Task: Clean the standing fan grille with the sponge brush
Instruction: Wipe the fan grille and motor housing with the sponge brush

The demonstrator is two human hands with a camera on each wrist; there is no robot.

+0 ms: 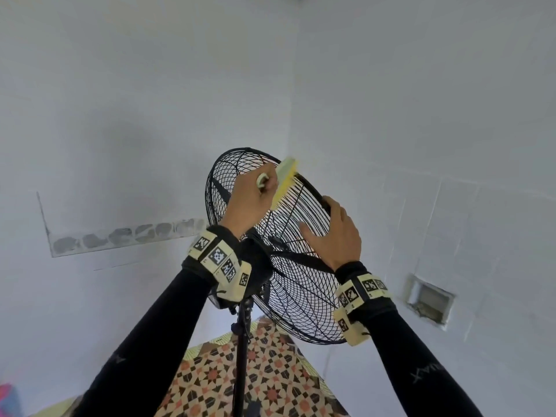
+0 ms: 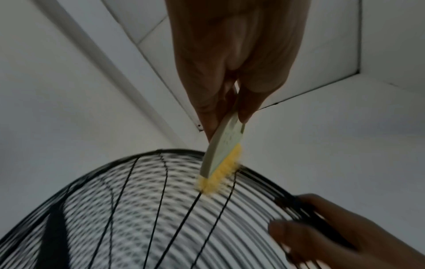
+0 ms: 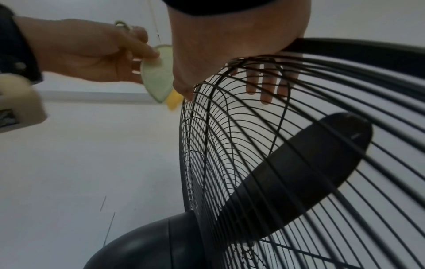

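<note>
My left hand (image 1: 251, 196) grips the pale green brush with yellow sponge (image 2: 222, 160), scrubbing the black wire fan grille's (image 1: 301, 284) top; my right hand (image 1: 334, 233) holds its rim; most looks left

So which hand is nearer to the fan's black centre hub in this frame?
Right. The right hand grips the grille rim, thumb on the wires just above the hub. The left hand holds the sponge brush against the top edge, farther away.
</note>
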